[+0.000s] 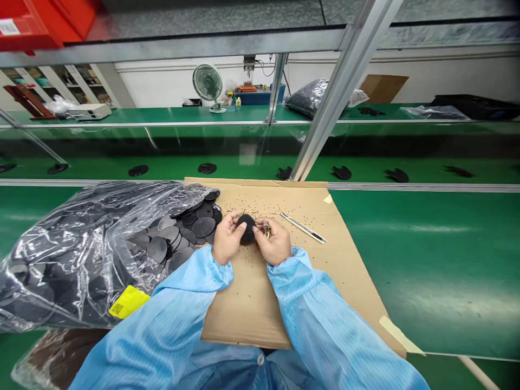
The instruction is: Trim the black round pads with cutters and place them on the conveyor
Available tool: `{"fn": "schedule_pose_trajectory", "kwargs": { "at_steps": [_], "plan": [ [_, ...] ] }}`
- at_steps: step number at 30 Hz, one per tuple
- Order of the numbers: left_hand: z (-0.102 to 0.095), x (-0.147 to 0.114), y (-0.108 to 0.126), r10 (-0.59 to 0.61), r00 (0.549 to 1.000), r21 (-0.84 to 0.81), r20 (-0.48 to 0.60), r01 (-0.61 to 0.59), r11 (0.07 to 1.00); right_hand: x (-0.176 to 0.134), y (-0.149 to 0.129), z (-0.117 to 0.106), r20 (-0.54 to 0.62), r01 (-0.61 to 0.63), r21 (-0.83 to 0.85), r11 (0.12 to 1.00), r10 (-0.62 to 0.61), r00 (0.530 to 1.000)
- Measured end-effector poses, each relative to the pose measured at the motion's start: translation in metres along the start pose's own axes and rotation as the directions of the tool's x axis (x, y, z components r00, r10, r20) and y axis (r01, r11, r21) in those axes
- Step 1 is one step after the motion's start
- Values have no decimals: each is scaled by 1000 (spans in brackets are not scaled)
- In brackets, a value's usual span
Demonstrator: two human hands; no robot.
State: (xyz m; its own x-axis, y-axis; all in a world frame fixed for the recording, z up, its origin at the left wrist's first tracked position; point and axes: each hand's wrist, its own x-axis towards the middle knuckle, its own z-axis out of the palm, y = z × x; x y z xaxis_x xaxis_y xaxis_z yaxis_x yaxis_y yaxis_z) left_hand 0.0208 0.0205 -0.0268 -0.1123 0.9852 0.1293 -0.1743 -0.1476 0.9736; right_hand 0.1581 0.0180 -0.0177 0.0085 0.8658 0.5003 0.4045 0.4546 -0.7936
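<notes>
With our left hand (pixel 227 238) and right hand (pixel 275 242) close together, we gripped a black disc (pixel 248 236) above the cardboard sheet (pixel 246 311). Our right hand also held a metallic object (pixel 267 229); a plastic bag (pixel 77 260) lay leftward.

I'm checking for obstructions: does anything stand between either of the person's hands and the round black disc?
Nothing visible does. The left hand and right hand both touch the round black disc. A small, shiny, gold-coloured metal item sits in the right hand, beside the disc.
</notes>
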Motion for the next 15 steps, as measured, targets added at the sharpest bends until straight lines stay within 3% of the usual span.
{"fn": "schedule_pose_trajectory", "kwargs": {
  "at_steps": [15],
  "plan": [
    [-2, -1, -3, 56, 998, 124, 35, -60, 991, 0, -2, 0, 13, 20, -27, 999, -19, 1000]
  ]
}}
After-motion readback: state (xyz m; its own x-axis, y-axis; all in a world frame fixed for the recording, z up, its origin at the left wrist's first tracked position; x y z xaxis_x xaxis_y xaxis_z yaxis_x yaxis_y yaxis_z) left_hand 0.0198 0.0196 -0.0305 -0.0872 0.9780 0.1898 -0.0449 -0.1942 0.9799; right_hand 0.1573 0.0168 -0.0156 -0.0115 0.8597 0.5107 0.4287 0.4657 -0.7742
